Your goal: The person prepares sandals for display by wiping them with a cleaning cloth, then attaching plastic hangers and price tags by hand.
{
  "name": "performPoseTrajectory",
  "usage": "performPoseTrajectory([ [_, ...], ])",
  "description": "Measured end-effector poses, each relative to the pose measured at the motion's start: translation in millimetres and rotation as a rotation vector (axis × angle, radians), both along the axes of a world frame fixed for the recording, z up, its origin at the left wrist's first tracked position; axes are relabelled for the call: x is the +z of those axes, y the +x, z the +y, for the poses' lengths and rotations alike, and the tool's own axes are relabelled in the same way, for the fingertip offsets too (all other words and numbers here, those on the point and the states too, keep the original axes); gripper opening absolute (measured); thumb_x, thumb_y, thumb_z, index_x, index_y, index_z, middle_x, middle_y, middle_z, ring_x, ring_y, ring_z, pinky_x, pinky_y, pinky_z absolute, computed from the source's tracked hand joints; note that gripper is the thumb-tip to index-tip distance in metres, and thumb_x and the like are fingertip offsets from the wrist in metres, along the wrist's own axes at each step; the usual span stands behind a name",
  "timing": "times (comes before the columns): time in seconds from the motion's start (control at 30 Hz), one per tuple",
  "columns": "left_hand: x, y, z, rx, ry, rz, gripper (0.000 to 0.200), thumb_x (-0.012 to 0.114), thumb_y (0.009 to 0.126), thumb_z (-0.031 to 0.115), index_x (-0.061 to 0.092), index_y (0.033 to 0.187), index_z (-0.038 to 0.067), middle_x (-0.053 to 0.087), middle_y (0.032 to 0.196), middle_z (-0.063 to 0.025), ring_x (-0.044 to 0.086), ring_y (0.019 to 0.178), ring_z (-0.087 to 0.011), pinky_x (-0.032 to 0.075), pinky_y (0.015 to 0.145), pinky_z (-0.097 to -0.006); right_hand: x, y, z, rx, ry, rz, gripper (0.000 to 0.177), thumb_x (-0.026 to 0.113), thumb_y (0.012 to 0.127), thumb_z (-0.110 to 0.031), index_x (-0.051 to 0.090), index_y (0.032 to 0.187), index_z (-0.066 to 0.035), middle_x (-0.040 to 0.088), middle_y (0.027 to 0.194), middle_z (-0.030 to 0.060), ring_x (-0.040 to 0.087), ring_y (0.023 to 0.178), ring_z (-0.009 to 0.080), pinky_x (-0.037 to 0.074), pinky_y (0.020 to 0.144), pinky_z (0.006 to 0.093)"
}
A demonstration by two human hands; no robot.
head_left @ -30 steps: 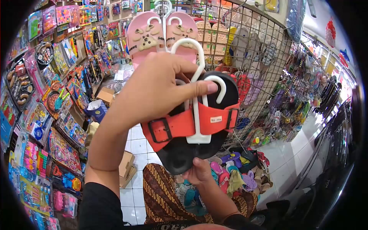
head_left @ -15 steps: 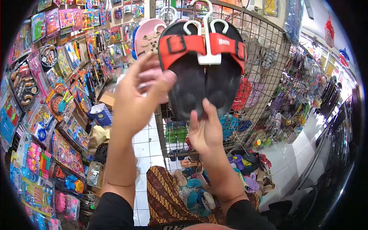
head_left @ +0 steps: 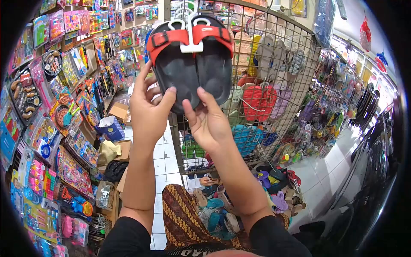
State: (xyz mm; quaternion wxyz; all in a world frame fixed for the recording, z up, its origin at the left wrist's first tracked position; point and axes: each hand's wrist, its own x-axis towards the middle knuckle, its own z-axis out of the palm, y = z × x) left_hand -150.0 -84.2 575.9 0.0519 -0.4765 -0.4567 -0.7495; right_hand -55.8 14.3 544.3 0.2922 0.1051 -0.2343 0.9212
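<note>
A pair of black sandals [head_left: 209,70] with red buckled straps hangs upright from a white plastic hanger [head_left: 192,48], in front of the wire rack's left end. My left hand [head_left: 150,105] grips the left sandal's outer edge, thumb on the footbed and fingers partly hidden behind. At the bottom ends of the pair, my right hand [head_left: 210,126] holds on with its thumb in front of the right sandal. More white hanger hooks show just above, and the things right behind the pair are mostly hidden.
A wire grid rack [head_left: 274,55] bears red sandals [head_left: 260,103] and other footwear. Loose footwear [head_left: 280,201] lies on the tiled floor below. Packaged toys [head_left: 75,169] cover the left wall, beside a blue bag [head_left: 111,128]. Patterned brown cloth [head_left: 184,218] lies near my body.
The sandals have moved left and slightly up, away from the camera, toward the hooks. My left hand, spread beside them before, now grips their left edge. My right hand moved left with them.
</note>
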Motion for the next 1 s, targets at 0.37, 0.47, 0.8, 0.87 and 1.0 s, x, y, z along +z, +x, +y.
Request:
performPoseTrajectory([
  [0.37, -45, -2, 15, 0.109, 0.099, -0.047, 0.060, 0.061, 0.092, 0.004, 0.034, 0.145, 0.003, 0.049, 0.127, -0.0148, 0.054, 0.107, -0.0156, 0.051, 0.083, -0.0260, -26, 35, 19, -0.288, 0.331, -0.348, 0.033, 0.068, 0.093, -0.023, 0.051, 0.114, -0.005, 0.060, 0.108, 0.0081, 0.068, 0.074, 0.0193, 0.045, 0.041, 0.0233],
  [0.47, -46, 6, 20, 0.056, 0.124, -0.068, 0.062, 0.061, 0.092, 0.003, 0.030, 0.145, 0.003, 0.050, 0.126, -0.0157, 0.053, 0.113, -0.0191, 0.048, 0.092, -0.0292, -28, 36, 26, -0.438, 0.501, -0.415, 0.030, 0.067, 0.093, -0.021, 0.052, 0.110, -0.001, 0.060, 0.102, 0.0084, 0.064, 0.068, 0.0117, 0.039, 0.041, 0.0204],
  [0.8, -54, 9, 26, 0.095, 0.171, -0.071, 0.058, 0.060, 0.094, 0.005, 0.030, 0.144, 0.002, 0.048, 0.128, -0.0164, 0.053, 0.116, -0.0215, 0.044, 0.100, -0.0330, -33, 29, 25, -0.458, 0.583, -0.404, 0.028, 0.067, 0.093, -0.020, 0.052, 0.108, -0.001, 0.061, 0.093, 0.0072, 0.059, 0.064, 0.0092, 0.038, 0.044, 0.0202],
  [0.87, -58, 15, 26, 0.044, 0.193, -0.111, 0.057, 0.059, 0.095, 0.005, 0.030, 0.144, 0.001, 0.046, 0.129, -0.0160, 0.053, 0.115, -0.0203, 0.044, 0.099, -0.0322, -35, 29, 26, -0.445, 0.575, -0.393, 0.029, 0.067, 0.093, -0.020, 0.052, 0.107, 0.000, 0.062, 0.095, 0.0092, 0.060, 0.065, 0.0095, 0.040, 0.045, 0.0203],
  [1.0, -79, 24, 24, 0.079, 0.186, -0.171, 0.059, 0.059, 0.093, 0.007, 0.030, 0.143, 0.001, 0.045, 0.129, -0.0170, 0.050, 0.115, -0.0204, 0.044, 0.094, -0.0334, -47, 35, 31, -0.415, 0.646, -0.381, 0.033, 0.062, 0.096, -0.022, 0.051, 0.118, 0.000, 0.063, 0.105, 0.0126, 0.063, 0.073, 0.0135, 0.045, 0.050, 0.0219],
])
